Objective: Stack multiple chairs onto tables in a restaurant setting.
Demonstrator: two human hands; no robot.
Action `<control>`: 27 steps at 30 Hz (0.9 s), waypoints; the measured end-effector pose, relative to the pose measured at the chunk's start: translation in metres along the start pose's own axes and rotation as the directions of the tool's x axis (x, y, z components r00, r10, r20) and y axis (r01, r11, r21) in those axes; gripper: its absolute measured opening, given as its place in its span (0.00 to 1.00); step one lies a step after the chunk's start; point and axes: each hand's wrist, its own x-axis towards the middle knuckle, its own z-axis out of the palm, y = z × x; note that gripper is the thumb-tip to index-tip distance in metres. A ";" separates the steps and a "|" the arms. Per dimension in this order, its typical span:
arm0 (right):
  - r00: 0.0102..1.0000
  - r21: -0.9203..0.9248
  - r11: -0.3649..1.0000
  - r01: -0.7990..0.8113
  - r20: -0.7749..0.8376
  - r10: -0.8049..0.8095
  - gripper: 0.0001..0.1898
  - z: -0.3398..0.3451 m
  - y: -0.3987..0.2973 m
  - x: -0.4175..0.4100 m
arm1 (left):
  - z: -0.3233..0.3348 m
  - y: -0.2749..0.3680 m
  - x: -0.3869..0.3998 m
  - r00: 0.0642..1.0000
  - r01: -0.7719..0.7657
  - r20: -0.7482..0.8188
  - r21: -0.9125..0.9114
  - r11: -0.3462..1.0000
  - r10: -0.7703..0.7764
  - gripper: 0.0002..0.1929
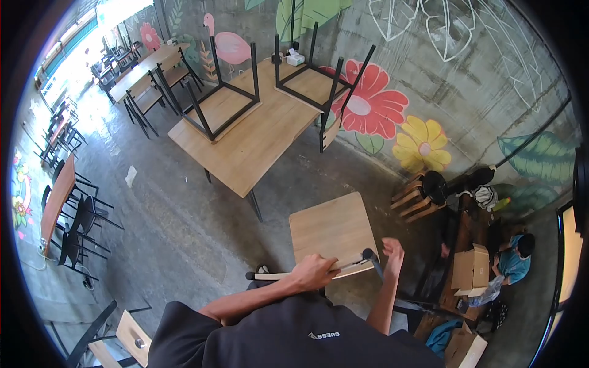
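Observation:
Directly before me stands a chair with a light wooden seat (331, 225) and a wood-topped backrest (271, 276) on a dark metal frame. My left hand (315, 272) is closed over the top of the backrest, near its middle. My right hand (393, 255) is raised just right of the chair's frame end, fingers partly curled, holding nothing that I can see. Beyond the chair is a wooden table (239, 170) with dark legs. Two chairs rest upside down on it, one with its seat (222, 110) at the left, the other with its seat (313, 86) at the right.
A tissue box (295, 57) is at the table's far end. Stacked stools (416, 195) stand by the painted wall. At right, a person (515, 262) sits beside a cardboard box (470, 269). More tables, one reddish (60, 202), and chairs line the left. Another chair (133, 338) is at lower left.

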 end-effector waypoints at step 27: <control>0.831 0.988 -0.058 0.141 -0.087 0.549 0.24 -0.023 0.150 -0.107 | -0.054 -0.252 -0.098 0.871 0.453 -0.084 -0.247 0.857 -0.484 0.27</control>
